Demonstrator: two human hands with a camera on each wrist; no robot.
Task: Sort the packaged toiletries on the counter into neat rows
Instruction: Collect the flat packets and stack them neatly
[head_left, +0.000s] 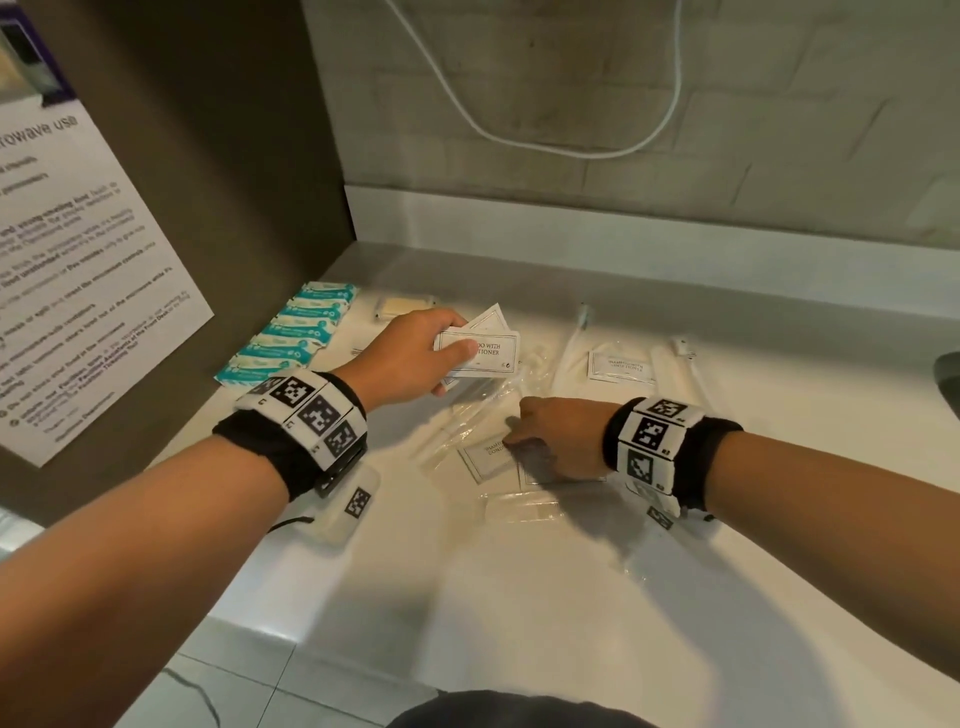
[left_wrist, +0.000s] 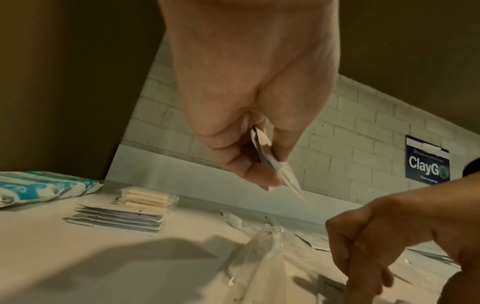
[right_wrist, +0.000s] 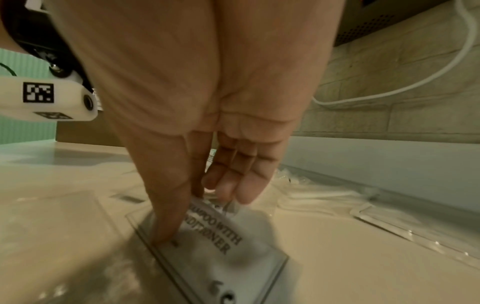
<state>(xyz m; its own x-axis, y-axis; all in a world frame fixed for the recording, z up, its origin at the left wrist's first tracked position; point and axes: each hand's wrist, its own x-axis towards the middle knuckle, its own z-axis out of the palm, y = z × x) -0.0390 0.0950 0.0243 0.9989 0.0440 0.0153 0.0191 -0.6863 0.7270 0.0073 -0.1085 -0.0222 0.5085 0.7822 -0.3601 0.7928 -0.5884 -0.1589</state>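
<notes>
The right hand (head_left: 558, 436) pinches a shampoo sachet (head_left: 485, 457) on the counter (head_left: 519, 571), just lower right of the left hand (head_left: 410, 358) gripping fanned sachets (head_left: 483, 345).

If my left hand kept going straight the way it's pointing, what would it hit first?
Probably the wrapped toothbrush beyond the left hand, which holds sachets. The hand looks raised, though, so it may pass over it to the backsplash.

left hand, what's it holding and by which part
The left hand pinches a few shampoo sachets by their left ends, thumb on top.
</notes>
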